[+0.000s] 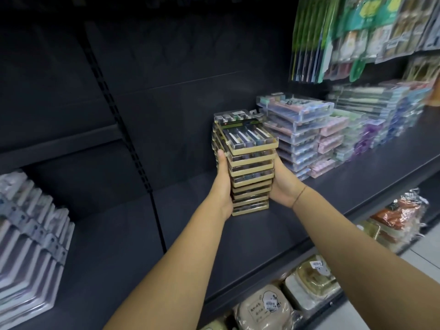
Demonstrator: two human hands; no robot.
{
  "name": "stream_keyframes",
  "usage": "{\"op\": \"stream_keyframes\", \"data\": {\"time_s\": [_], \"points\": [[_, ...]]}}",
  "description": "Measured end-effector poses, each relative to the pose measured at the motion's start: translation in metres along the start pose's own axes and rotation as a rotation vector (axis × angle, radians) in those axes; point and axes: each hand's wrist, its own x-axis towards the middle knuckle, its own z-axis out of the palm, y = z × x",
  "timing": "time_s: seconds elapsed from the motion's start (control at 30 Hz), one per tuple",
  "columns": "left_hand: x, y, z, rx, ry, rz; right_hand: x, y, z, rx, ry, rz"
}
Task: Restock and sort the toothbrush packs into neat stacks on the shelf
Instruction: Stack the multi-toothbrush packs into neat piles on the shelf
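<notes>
Both hands are clamping a tall stack of gold-edged toothbrush packs [250, 167] at the centre of the frame, over the dark shelf [190, 234]. The left hand [222, 184] is pressing the stack's left side, its fingers [221, 154] lying straight and together along the packs. The right hand [284, 184] is pressing the opposite side; its fingers are hiding behind the stack, so I cannot tell how they are lying. The upper packs are sitting slightly askew. Pastel stacks [297, 139] are standing just to the right, and hanging packets [357, 32] are filling the upper right. Grey-white packs [28, 222] are lying at the lower left.
</notes>
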Motion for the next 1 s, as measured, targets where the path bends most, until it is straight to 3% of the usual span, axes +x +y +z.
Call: {"op": "stream_keyframes", "data": {"time_s": [0.67, 1.0], "points": [[-0.140, 0.029, -0.145, -0.005, 0.149, 0.107, -0.033, 0.071, 0.171, -0.003, -0.227, 0.112], [-0.206, 0.026, -0.203, 0.147, 0.308, 0.236, -0.034, 0.109, 0.239, -0.027, -0.317, 0.183]]}}
